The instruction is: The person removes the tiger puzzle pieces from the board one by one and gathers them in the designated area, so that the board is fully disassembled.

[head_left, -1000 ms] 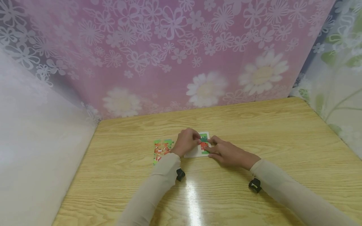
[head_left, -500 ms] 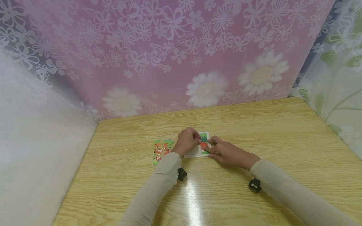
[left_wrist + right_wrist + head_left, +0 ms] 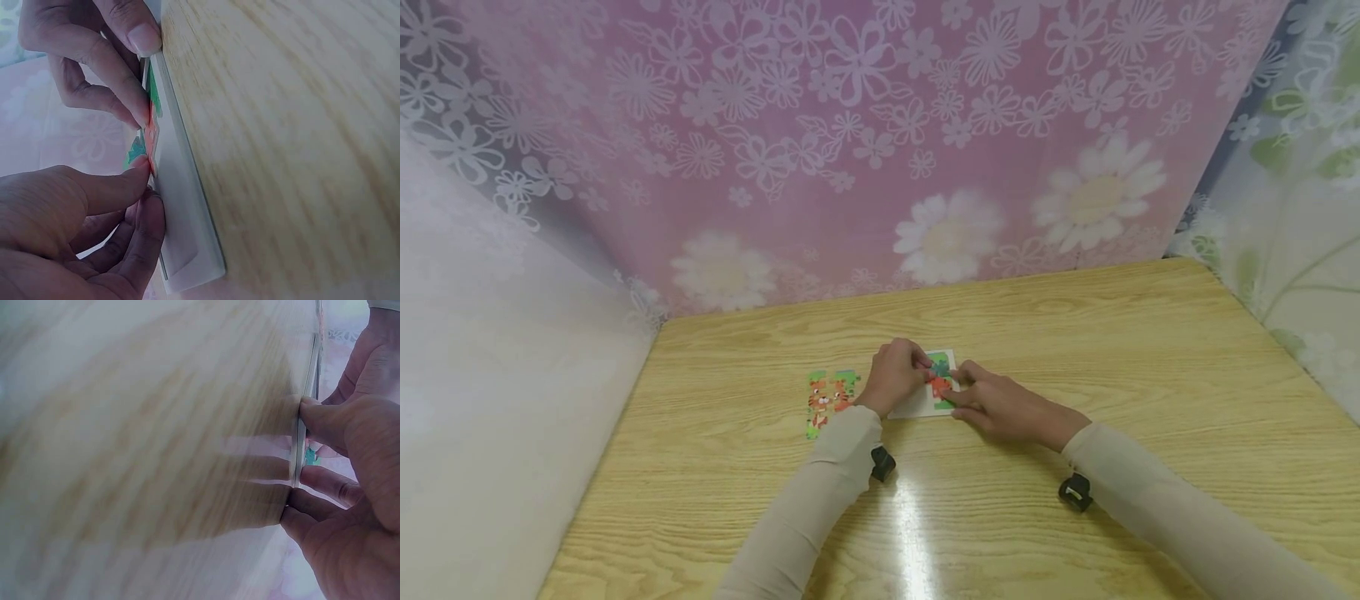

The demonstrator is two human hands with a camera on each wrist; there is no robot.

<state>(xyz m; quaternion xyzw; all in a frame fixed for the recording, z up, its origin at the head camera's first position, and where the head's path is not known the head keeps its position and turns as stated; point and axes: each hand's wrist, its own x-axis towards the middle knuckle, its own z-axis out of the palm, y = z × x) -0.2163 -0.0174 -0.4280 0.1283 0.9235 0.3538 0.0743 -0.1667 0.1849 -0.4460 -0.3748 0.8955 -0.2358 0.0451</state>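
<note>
My left hand point(image 3: 895, 375) pinches a green-teal puzzle piece point(image 3: 939, 364) over the white puzzle tray point(image 3: 912, 408). That piece point(image 3: 135, 150) looks slightly raised in the left wrist view, by the left thumb tip. An orange-red piece point(image 3: 941, 387) lies just below it in the tray. My right hand point(image 3: 996, 406) is at the tray's right side; its index finger presses the orange-red piece, while the thumb and other fingertips touch the tray's edge. The left hand covers part of the tray.
Loose tiger-face puzzle pieces point(image 3: 820, 400) lie on the wooden table point(image 3: 715, 467) left of the tray, partly behind the left forearm. A pink flowered curtain point(image 3: 820, 167) hangs along the table's back edge, with pale cloth on both sides.
The green-teal piece shifts very slightly under the left fingers, and the left wrist moves a little to the right. The right hand stays in place.
</note>
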